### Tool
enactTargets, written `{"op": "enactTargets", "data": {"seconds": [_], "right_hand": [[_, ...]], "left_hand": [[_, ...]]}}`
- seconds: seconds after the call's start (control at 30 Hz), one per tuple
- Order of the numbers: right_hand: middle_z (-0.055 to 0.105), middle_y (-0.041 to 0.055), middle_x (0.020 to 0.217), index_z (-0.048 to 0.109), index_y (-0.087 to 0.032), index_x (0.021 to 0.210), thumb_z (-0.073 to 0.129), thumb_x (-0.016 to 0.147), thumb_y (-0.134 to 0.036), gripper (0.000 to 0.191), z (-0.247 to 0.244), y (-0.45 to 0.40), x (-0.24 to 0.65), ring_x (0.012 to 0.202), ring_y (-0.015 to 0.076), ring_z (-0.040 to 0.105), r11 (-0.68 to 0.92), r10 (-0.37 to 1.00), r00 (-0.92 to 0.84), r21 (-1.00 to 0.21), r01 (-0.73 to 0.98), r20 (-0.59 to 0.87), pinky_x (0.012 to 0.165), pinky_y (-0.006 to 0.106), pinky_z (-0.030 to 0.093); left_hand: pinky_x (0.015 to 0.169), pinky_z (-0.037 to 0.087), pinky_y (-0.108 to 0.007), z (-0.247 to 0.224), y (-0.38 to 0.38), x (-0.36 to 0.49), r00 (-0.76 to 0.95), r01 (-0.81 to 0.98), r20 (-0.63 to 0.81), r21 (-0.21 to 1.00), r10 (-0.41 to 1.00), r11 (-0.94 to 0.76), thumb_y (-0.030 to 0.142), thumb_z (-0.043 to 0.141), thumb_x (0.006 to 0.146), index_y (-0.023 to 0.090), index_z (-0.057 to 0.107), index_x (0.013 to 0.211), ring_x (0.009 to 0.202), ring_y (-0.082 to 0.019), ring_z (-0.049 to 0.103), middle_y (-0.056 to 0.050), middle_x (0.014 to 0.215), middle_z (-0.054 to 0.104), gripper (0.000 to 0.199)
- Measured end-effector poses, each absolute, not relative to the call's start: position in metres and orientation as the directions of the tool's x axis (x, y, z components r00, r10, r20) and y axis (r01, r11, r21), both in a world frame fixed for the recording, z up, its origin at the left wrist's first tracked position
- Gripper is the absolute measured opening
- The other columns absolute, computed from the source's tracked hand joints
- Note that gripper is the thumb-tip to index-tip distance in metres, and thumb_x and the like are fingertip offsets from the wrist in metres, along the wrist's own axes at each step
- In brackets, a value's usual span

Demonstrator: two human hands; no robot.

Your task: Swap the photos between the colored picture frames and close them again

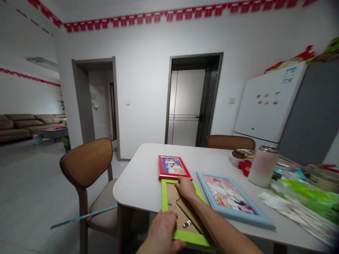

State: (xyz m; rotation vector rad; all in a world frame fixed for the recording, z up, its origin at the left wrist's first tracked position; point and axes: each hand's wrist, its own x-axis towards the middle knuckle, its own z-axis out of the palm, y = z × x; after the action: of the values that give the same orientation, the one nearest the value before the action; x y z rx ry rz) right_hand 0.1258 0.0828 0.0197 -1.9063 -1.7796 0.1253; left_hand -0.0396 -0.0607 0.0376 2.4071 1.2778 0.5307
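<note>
A green photo frame point(164, 199) lies back side up at the table's near edge, its brown backing board and metal clips showing. My left hand point(164, 229) grips the frame's near left corner, thumb on the near edge and fingers on the left side. Near the far edge of the backing, my right hand point(186, 187) has its fingers bent and pressed together; what they hold, if anything, is hidden. Just beyond lies a red photo frame point(160, 167) with its picture up. A larger light blue photo frame point(205, 187), also picture up, lies to the right.
The white table point(140, 173) holds a pink and white bottle point(262, 167), white cloth gloves point(291, 211) and a green plastic bag point(309, 194) on the right. A wooden chair point(88, 162) stands at the left, with a patterned strip across it. Another chair point(230, 141) is behind the table.
</note>
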Motion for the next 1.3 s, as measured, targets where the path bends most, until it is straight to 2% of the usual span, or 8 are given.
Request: {"op": "enactTargets", "data": {"seconds": [0.33, 0.43, 0.57, 0.87, 0.97, 1.07, 1.17, 1.3], "right_hand": [[0.061, 0.0017, 0.083, 0.064, -0.02, 0.075, 0.044, 0.071, -0.02, 0.02, 0.05, 0.002, 0.13, 0.077, 0.0119, 0.053, 0.373, 0.921, -0.25, -0.492, 0.787, 0.298, 0.069, 0.021, 0.038], [0.058, 0.0021, 0.086, 0.065, -0.023, 0.071, 0.042, 0.07, -0.015, 0.024, 0.054, -0.043, 0.136, 0.082, 0.0142, 0.05, 0.6, 0.8, -0.527, -0.421, 0.68, 0.288, 0.076, 0.026, 0.036], [0.055, 0.0028, 0.087, 0.064, -0.025, 0.077, 0.042, 0.067, -0.01, 0.029, 0.052, -0.069, 0.142, 0.086, 0.0166, 0.046, 0.66, 0.751, -0.594, -0.347, 0.666, 0.29, 0.078, 0.032, 0.034], [0.059, 0.0041, 0.078, 0.061, -0.022, 0.088, 0.041, 0.069, -0.012, 0.03, 0.044, -0.069, 0.149, 0.081, 0.0169, 0.05, 0.616, 0.787, -0.498, -0.468, 0.633, 0.363, 0.077, 0.032, 0.038], [0.062, 0.0053, 0.081, 0.057, -0.021, 0.099, 0.039, 0.072, -0.018, 0.033, 0.038, -0.067, 0.16, 0.078, 0.0167, 0.054, 0.485, 0.874, -0.321, -0.603, 0.634, 0.365, 0.074, 0.031, 0.041], [0.063, 0.007, 0.091, 0.061, -0.02, 0.091, 0.042, 0.072, -0.026, 0.028, 0.031, -0.066, 0.177, 0.087, 0.0197, 0.055, 0.342, 0.923, -0.072, -0.72, 0.604, 0.378, 0.079, 0.033, 0.041], [0.063, 0.0072, 0.094, 0.062, -0.019, 0.088, 0.049, 0.067, -0.034, 0.029, 0.026, -0.069, 0.191, 0.09, 0.022, 0.055, 0.209, 0.93, 0.197, -0.888, 0.411, 0.31, 0.079, 0.033, 0.042], [0.065, 0.0052, 0.088, 0.06, -0.019, 0.089, 0.057, 0.062, -0.037, 0.033, 0.019, -0.078, 0.185, 0.082, 0.0212, 0.058, 0.095, 0.934, 0.354, -0.988, -0.124, 0.045, 0.071, 0.03, 0.045]], "left_hand": [[0.073, 0.038, -0.026, 0.038, -0.06, -0.039, 0.506, 0.732, 0.177, 0.429, 0.844, -0.529, 0.034, 0.065, 0.058, 0.022, 0.048, 0.088, 0.085, -0.019, 0.048, 0.001, 0.094, 0.055, 0.037], [0.072, 0.038, -0.025, 0.039, -0.062, -0.039, 0.509, 0.726, 0.176, 0.439, 0.843, -0.53, 0.033, 0.064, 0.059, 0.022, 0.047, 0.087, 0.085, -0.018, 0.047, 0.002, 0.093, 0.054, 0.034], [0.07, 0.038, -0.025, 0.039, -0.062, -0.038, 0.498, 0.726, 0.19, 0.442, 0.846, -0.526, 0.032, 0.062, 0.061, 0.023, 0.047, 0.089, 0.082, -0.018, 0.048, 0.002, 0.087, 0.055, 0.033], [0.086, 0.034, -0.033, 0.037, -0.059, -0.033, 0.529, 0.74, 0.179, 0.382, 0.83, -0.554, 0.034, 0.064, 0.06, 0.021, 0.049, 0.094, 0.09, -0.019, 0.049, -0.001, 0.097, 0.056, 0.039], [0.1, 0.014, -0.043, 0.031, -0.056, -0.021, 0.571, 0.73, 0.154, 0.355, 0.807, -0.584, 0.038, 0.067, 0.055, 0.018, 0.05, 0.099, 0.112, -0.025, 0.036, -0.008, 0.121, 0.045, 0.052], [0.101, 0.013, -0.041, 0.03, -0.054, -0.01, 0.597, 0.719, 0.097, 0.374, 0.796, -0.585, 0.033, 0.065, 0.058, 0.015, 0.047, 0.108, 0.118, -0.024, 0.029, -0.01, 0.127, 0.039, 0.056], [0.101, 0.015, -0.038, 0.039, -0.057, -0.009, 0.589, 0.696, 0.122, 0.425, 0.799, -0.579, 0.026, 0.062, 0.061, 0.014, 0.045, 0.11, 0.116, -0.022, 0.033, -0.009, 0.124, 0.043, 0.053], [0.101, 0.013, -0.039, 0.055, -0.064, -0.012, 0.546, 0.645, 0.24, 0.49, 0.802, -0.586, 0.019, 0.06, 0.06, 0.016, 0.051, 0.098, 0.113, -0.022, 0.036, -0.007, 0.122, 0.045, 0.039]]}}
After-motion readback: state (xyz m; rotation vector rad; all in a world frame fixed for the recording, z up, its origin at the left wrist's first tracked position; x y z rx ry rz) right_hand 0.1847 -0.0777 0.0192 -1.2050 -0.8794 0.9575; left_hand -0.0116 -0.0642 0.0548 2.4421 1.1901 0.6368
